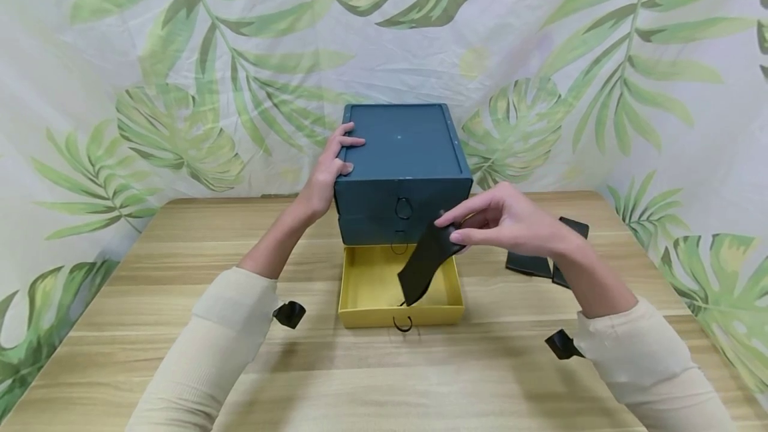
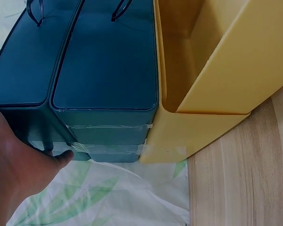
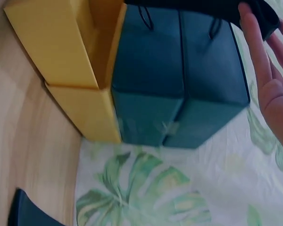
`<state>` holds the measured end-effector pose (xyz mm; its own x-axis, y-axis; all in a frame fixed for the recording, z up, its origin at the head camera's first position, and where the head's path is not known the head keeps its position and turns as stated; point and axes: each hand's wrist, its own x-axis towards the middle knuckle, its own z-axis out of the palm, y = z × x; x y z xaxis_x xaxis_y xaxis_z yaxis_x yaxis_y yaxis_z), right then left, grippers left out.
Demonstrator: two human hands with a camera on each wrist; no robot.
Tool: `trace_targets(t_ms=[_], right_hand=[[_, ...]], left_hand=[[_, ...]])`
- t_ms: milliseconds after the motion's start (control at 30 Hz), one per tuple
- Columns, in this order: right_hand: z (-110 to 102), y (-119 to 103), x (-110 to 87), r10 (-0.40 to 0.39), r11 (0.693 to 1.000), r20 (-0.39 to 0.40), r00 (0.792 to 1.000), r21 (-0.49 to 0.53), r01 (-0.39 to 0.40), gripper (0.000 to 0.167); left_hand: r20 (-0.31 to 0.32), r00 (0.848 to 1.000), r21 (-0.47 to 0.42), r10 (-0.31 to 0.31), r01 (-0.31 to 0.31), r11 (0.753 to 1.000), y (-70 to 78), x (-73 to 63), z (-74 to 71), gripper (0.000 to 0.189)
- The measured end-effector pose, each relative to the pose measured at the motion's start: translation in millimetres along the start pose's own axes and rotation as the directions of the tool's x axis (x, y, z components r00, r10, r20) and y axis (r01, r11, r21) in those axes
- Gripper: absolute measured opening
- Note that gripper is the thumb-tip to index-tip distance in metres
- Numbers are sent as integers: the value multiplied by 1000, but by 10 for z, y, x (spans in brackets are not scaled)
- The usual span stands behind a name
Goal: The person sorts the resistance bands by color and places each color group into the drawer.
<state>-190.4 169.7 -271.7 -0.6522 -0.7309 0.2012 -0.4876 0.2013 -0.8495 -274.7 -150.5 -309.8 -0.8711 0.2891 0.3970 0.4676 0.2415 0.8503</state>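
A stacked drawer box with a dark blue upper part (image 1: pixel 399 145) stands on the table. Its yellow bottom drawer (image 1: pixel 401 317) is pulled out toward me. My left hand (image 1: pixel 329 169) rests on the box's left top edge, fingers on the top and thumb (image 2: pixel 63 159) by the side. A long, flat, curved black piece (image 1: pixel 427 265), perhaps a soft pouch, hangs slanting over the open drawer. The right hand (image 1: pixel 510 220) pinches it by its upper end between thumb and fingers. Its lower end overlaps the drawer; whether they touch, I cannot tell.
Several flat black pieces (image 1: pixel 529 265) lie on the wooden table (image 1: pixel 270 385) to the right, partly behind my right forearm. Black ring pulls (image 1: pixel 403 208) hang on the drawer fronts. A leaf-patterned cloth (image 1: pixel 300 19) hangs behind the table.
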Motion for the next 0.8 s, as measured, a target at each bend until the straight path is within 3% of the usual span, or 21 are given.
trace_targets(t_ms=[300,633,800], right_hand=[[322,-16,145,17,1000,-57,998,18,-16,28],[706,97,367,-61,997,-42,997,-43,59,25],[905,138,478,-44,998,-59,997,-51,41,25]], left_hand=[[2,1000,4,4,-4,1000,-19,5,2,60],[4,1000,11,25,-25,1000,-17,-2,11,59],[3,1000,15,31,-31,999,-18,0,-3,58]])
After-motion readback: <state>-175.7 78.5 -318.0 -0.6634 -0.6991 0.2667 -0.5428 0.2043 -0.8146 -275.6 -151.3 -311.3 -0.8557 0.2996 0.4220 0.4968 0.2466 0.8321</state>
